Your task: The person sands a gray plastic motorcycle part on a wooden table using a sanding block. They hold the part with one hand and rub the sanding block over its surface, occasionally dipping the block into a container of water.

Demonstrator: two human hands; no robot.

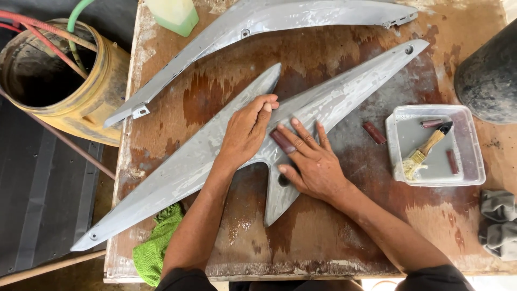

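Your right hand (315,164) lies flat and open at the centre of the frame, fingers spread, pressing a small dark red sanding block (282,141) against the grey panel (215,153); the block sits under the index finger rather than in a closed grip. Your left hand (245,132) lies just to its left, palm down, fingers together and extended, bracing the same panel and holding nothing.

The panel is directly beneath both hands. Its long axis runs diagonally from the lower left of the frame to the upper right, with a short fin pointing up beside the left fingertips and a second one pointing down below the right palm. The right hand is the nearer to the block.

A second grey panel (258,24) lies across the top of the wooden surface (323,237), well apart from the hands. To the right, a clear plastic tray (474,156) holds a brush (428,151), with a loose red block (374,132) between tray and panel. A green cloth (156,245) hangs at the lower left edge, a yellow drum (102,91) stands at the upper left, and a grey rag (498,221) lies at the lower right.
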